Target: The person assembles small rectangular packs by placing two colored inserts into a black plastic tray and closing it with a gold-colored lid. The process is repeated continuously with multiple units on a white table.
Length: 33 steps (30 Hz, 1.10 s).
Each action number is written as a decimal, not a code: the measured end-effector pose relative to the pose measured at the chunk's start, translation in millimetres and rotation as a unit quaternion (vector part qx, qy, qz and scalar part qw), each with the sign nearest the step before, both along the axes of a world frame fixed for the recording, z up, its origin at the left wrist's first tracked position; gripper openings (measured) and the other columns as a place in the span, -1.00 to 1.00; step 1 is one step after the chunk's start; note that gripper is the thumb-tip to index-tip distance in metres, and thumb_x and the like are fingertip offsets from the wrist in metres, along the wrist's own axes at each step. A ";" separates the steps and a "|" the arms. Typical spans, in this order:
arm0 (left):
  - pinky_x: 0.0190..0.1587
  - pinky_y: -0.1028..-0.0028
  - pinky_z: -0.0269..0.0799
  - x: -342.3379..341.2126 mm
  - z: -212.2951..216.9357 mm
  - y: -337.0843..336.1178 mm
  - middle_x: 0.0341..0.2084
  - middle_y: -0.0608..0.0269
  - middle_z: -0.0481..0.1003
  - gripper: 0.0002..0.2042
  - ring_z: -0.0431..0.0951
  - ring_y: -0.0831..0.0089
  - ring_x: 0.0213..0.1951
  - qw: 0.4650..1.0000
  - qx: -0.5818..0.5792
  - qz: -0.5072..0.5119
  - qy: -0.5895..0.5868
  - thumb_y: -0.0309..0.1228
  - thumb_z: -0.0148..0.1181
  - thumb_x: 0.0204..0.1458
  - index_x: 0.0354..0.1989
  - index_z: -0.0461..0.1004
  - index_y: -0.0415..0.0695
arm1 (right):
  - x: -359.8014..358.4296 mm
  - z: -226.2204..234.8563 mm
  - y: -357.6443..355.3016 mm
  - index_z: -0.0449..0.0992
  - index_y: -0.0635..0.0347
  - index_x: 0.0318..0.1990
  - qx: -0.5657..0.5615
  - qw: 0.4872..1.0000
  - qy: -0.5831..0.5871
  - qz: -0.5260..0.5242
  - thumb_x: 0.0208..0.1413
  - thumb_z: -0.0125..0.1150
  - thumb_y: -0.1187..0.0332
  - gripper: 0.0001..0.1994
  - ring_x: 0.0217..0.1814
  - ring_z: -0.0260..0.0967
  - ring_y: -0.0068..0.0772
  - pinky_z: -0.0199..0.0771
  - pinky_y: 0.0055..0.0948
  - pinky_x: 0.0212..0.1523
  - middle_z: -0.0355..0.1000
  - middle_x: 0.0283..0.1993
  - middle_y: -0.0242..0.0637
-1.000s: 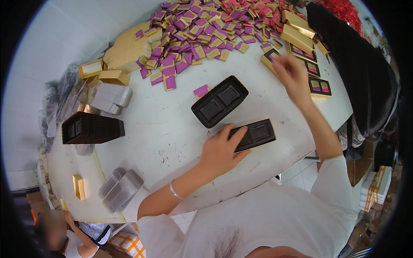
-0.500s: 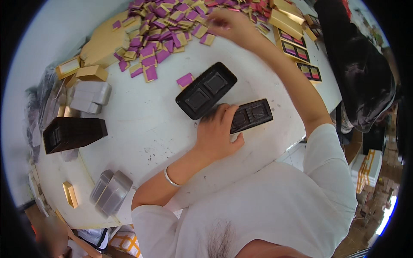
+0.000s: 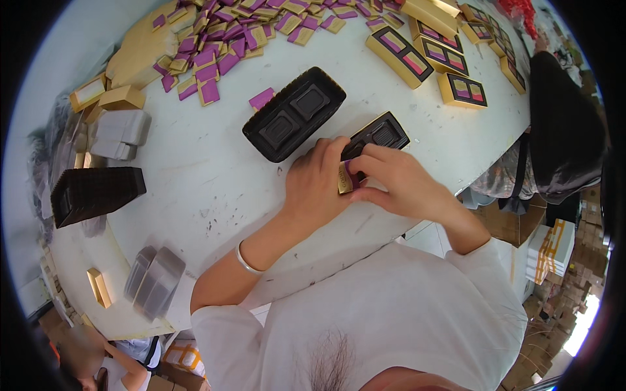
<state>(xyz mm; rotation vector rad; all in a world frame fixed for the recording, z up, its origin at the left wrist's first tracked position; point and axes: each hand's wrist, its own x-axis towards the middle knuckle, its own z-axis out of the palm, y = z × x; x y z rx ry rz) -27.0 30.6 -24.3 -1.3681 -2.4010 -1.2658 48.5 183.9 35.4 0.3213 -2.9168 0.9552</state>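
My right hand (image 3: 404, 186) pinches a small purple-and-gold wrapped packet (image 3: 345, 177) over the near left end of a gold box with a black two-well tray (image 3: 386, 135) in it. The well at the far right end holds nothing. My left hand (image 3: 317, 176) is closed around the left end of that box, its fingertips beside the packet; its grip underneath is hidden. A stack of larger black two-well trays (image 3: 293, 114) lies just beyond my left hand. One loose packet (image 3: 261, 99) touches the stack's far side.
A heap of purple-and-gold packets (image 3: 228, 32) covers the table's far side. Filled gold boxes (image 3: 399, 57) stand at the far right. Along the left are upright black trays (image 3: 98, 193), clear plastic covers (image 3: 155, 281) and an empty gold box (image 3: 99, 288). Another person (image 3: 98, 355) is at lower left.
My right hand has come back from the packet heap to the gold box, now with a packet in its fingers. My left hand stays at the box, and the whole view has shifted slightly.
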 end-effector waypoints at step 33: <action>-0.43 0.39 0.42 0.2 6.7 -2.7 -0.19 0.14 0.37 -0.60 0.47 0.30 -0.43 0.996 -0.077 -0.042 0.013 -0.23 0.38 -0.19 -0.14 0.46 -0.03 | -133.7 2.3 138.2 0.50 0.34 -0.24 -0.052 0.946 0.188 -0.259 0.10 0.15 0.39 -0.82 -0.39 0.42 -0.34 0.42 -0.43 -0.33 0.46 -0.40 -0.13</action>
